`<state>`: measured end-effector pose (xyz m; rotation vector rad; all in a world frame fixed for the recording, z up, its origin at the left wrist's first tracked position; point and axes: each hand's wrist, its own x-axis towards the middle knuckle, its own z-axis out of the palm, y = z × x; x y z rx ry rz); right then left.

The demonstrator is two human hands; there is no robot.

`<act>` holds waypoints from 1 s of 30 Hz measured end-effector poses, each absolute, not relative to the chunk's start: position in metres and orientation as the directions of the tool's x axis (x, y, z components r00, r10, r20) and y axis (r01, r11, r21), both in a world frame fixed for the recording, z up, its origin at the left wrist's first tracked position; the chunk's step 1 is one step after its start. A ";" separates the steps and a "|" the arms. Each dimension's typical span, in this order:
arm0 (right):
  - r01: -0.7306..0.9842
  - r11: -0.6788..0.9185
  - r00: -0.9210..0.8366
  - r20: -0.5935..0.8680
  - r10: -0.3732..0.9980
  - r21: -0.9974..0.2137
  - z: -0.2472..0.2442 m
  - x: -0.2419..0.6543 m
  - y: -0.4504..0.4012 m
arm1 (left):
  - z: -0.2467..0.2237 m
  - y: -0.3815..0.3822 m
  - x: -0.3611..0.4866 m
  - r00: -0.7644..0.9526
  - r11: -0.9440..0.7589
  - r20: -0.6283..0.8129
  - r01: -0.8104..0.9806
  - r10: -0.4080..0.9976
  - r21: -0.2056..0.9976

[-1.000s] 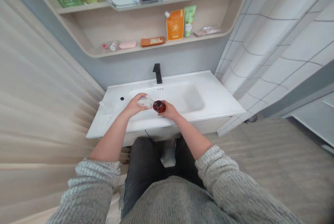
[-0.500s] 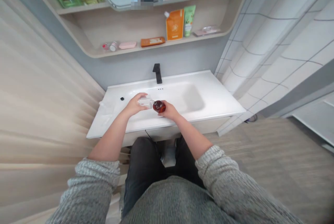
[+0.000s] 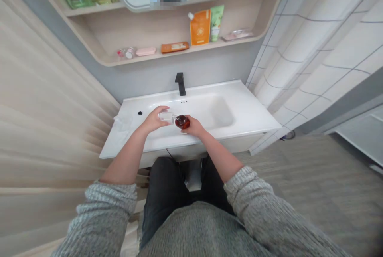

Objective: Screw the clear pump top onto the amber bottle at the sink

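Observation:
Above the near left part of the white sink (image 3: 222,111), my left hand (image 3: 154,120) holds a clear bottle (image 3: 165,117) tipped sideways, its narrow end toward the right. My right hand (image 3: 194,126) is wrapped round a dark reddish-brown bottle (image 3: 182,122), whose neck points toward the clear one. The two bottles meet, or nearly meet, at their openings; which it is cannot be told. Behind them stands a black faucet (image 3: 180,84) at the sink's back edge.
A wall shelf (image 3: 143,59) holds an orange pouch (image 3: 200,28), a green tube (image 3: 216,23), a pink soap case (image 3: 146,51) and small items. Crumpled clear plastic (image 3: 122,122) lies on the counter's left. A beige curtain (image 3: 54,89) hangs at the left.

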<state>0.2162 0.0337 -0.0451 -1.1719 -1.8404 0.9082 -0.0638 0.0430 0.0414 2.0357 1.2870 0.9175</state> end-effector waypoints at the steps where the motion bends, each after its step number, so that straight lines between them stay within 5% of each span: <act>1: 0.396 0.322 -0.289 0.217 0.933 -0.860 -0.045 0.216 0.034 | 0.042 0.043 -0.064 0.309 -0.385 0.250 0.539 0.918 0.749; 30: 0.398 0.324 -0.304 0.209 0.929 -0.859 -0.042 0.217 0.032 | 0.061 0.039 -0.058 0.361 -0.434 0.256 0.601 0.897 0.671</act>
